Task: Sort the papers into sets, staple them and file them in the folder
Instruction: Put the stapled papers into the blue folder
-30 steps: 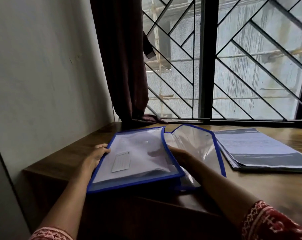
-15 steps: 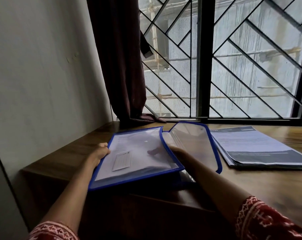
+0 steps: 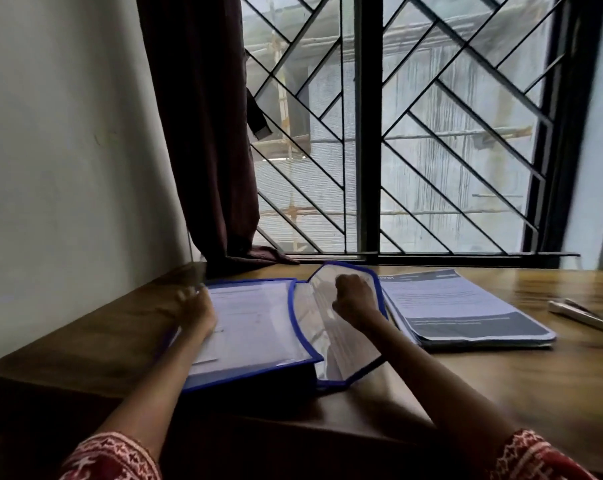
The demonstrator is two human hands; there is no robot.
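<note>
A wooden desk [image 3: 501, 386] runs under a barred window [image 3: 414, 133], with a pale wall at the left and a dark curtain [image 3: 203, 133] hanging down to the desk's far corner. The left hand [image 3: 194, 311] is blurred over the folder's left edge; whether its fingers grip it or merely rest there cannot be told. The blue-edged clear folder [image 3: 258, 327] lies flat near the desk's front edge, with white sheets showing through its cover. Its flap [image 3: 327, 327] stands open to the right, and the right hand [image 3: 353, 299] has its fingers curled on the flap's top. Just beside it lies a stack of papers [image 3: 462, 306], dark-banded. Farther right, a metal tool [image 3: 585, 315] is cut off by the frame, too blurred to identify.
</note>
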